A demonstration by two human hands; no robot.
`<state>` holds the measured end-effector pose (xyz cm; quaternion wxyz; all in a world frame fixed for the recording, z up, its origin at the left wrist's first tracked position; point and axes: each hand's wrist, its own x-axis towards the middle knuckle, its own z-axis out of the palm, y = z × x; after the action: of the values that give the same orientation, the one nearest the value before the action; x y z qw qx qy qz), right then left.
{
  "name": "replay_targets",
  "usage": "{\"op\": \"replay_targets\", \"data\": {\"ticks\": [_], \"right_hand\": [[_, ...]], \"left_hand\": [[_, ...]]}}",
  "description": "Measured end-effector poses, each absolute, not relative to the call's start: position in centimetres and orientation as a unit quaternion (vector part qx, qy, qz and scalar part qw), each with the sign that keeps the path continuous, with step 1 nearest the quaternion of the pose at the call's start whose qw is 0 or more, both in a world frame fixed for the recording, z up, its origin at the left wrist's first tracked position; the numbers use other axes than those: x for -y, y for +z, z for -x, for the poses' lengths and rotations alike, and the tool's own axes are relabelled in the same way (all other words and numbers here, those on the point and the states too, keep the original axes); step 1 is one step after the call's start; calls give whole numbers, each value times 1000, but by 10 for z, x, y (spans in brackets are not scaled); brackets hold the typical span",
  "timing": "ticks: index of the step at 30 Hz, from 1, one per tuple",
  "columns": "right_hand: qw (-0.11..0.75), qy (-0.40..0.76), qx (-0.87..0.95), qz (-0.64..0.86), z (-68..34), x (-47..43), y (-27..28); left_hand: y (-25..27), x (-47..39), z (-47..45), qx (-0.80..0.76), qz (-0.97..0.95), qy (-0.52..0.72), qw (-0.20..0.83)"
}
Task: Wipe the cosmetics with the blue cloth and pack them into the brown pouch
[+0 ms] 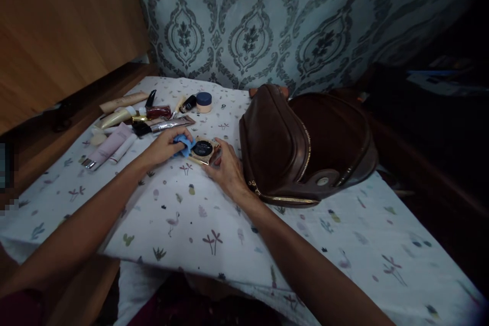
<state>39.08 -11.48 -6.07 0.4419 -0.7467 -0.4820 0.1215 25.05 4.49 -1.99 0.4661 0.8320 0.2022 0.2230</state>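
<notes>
The left hand in front of me pinches a crumpled blue cloth against a gold-edged compact, while the right hand grips its opposite side, presumably to steady it. The compact is over the printed tablecloth, between loose cosmetics and a brown backpack, perhaps kept central so both hands reach easily.
</notes>
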Motion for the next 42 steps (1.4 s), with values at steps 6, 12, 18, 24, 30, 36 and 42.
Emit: {"op": "replay_targets", "data": {"ticks": [6,12,18,24,30,36,42], "right_hand": [[480,75,507,712,-391,115,-66],[507,73,532,674,-390,115,-61],[592,154,475,633,-386,116,-54],[691,379,278,548,-377,116,-42],[724,511,150,439,-380,116,-32],[654,631,135,395,-376,122,-24],[630,638,162,413,-370,120,-27]], "left_hand": [[-30,-45,-256,-213,-850,269,399],[-28,-36,-254,-182,-867,264,381],[-20,-34,-254,-199,-836,265,437],[-18,-42,-253,-257,-753,331,507],[-12,-29,-256,-262,-703,391,533],[-3,-18,-254,-287,-736,437,431],[-5,-8,-256,-260,-759,450,393]]}}
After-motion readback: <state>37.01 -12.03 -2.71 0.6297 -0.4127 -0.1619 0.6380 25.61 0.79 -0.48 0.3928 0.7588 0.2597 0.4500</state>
